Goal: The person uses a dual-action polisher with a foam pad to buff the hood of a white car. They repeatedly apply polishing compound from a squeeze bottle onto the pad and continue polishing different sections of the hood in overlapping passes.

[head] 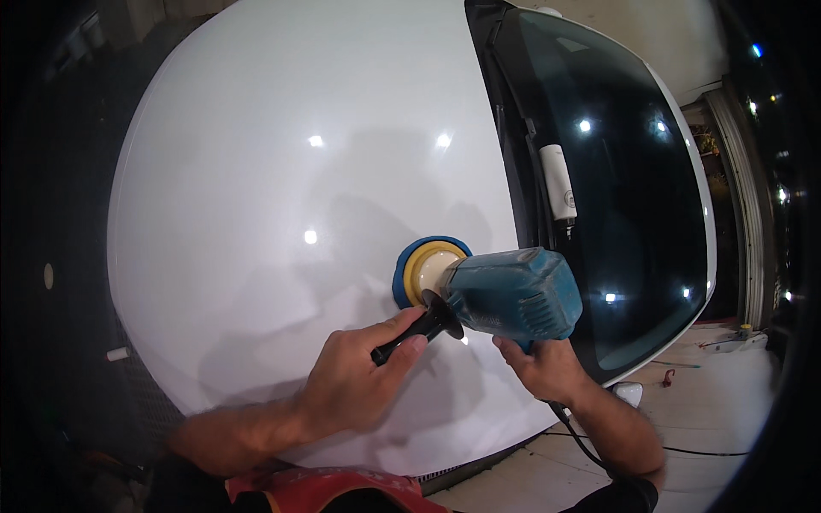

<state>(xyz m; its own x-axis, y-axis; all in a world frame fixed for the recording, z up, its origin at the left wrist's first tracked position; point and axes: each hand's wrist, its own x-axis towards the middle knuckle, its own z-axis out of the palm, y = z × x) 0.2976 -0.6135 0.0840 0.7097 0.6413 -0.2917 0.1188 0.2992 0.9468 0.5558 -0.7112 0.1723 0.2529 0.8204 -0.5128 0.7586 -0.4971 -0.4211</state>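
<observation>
A teal corded polisher lies across the lower right of a white car bonnet. Its round pad, blue at the rim with a yellow layer and a pale backing, meets the painted surface. My left hand grips the black side handle that sticks out beside the polisher's head. Around the rear grip, partly hidden under the motor body, my right hand is closed. The power cord drops from that grip past my right forearm.
A white bottle lies at the base of the dark windscreen, by the wiper. The cord trails over the pale floor, where a small red object lies. A side mirror juts out at lower right.
</observation>
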